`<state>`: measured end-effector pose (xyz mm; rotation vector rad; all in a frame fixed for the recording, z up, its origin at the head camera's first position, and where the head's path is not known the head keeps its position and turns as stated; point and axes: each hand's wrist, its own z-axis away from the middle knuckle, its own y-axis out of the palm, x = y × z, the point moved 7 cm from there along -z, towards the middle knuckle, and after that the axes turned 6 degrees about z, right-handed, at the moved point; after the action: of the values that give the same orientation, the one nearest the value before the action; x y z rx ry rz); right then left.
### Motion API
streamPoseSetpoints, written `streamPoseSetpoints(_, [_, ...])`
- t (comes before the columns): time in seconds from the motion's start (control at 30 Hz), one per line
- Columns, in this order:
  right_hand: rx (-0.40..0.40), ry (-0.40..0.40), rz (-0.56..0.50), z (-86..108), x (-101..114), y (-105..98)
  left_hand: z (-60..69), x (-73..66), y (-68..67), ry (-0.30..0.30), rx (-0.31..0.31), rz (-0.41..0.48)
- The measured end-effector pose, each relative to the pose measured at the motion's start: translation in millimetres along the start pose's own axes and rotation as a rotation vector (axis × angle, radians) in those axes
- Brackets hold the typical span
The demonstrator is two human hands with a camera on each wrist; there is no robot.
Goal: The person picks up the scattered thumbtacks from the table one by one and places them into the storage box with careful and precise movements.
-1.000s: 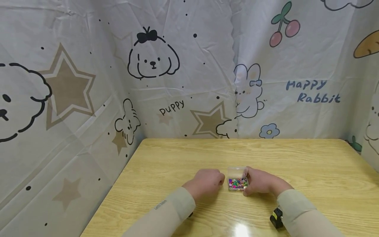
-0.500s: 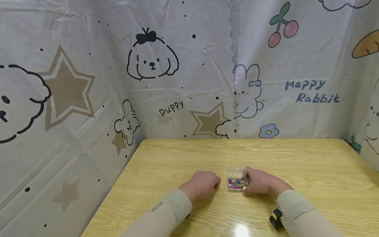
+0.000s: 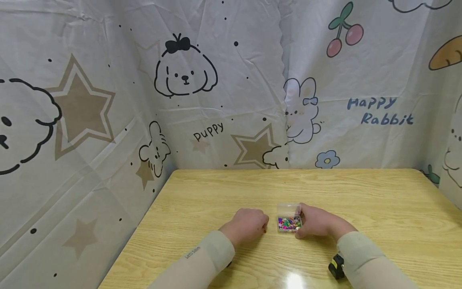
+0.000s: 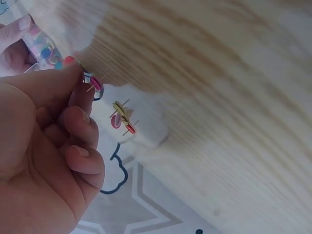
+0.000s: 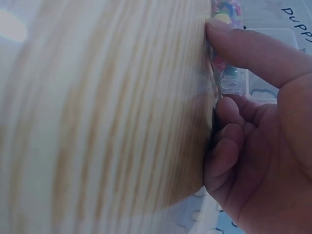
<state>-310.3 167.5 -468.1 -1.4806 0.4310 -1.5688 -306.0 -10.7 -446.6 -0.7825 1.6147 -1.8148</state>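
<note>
In the head view, a small clear plastic box (image 3: pixel 289 224) full of colored thumbtacks stands on the table with its lid raised. My right hand (image 3: pixel 317 220) grips its right side, thumb in front and fingers behind. Left of the box, my left hand (image 3: pixel 249 224) is held low with curled fingers. In the left wrist view, thumb and fingertips pinch together beside a red thumbtack (image 4: pixel 69 60). A pink thumbtack (image 4: pixel 96 83) is just by the fingertips, and a yellow thumbtack (image 4: pixel 120 111) with a few others lies beyond; whether these are falling or resting on the table I cannot tell.
The wood-grain table (image 3: pixel 216 188) reaches back to a printed curtain (image 3: pixel 231 88), which also encloses the sides. A black and yellow wrist device (image 3: pixel 337 266) is at the right cuff.
My left hand has drawn slightly left, away from the box. A small reddish bit now shows under its fingertips. The right hand and box stay in place.
</note>
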Motion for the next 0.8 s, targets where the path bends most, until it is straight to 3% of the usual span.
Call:
streamPoseSetpoints(0.5, [-0.007,-0.022,0.014,0.0,0.1,-1.5,-2.1,-6.2,-2.1,0.031,-0.042,-0.021])
streamPoseSetpoints(0.8, [-0.008,0.005,0.02,-2.6,-4.5,0.5,-7.2,-15.6,-10.9,0.079,-0.167,-0.003])
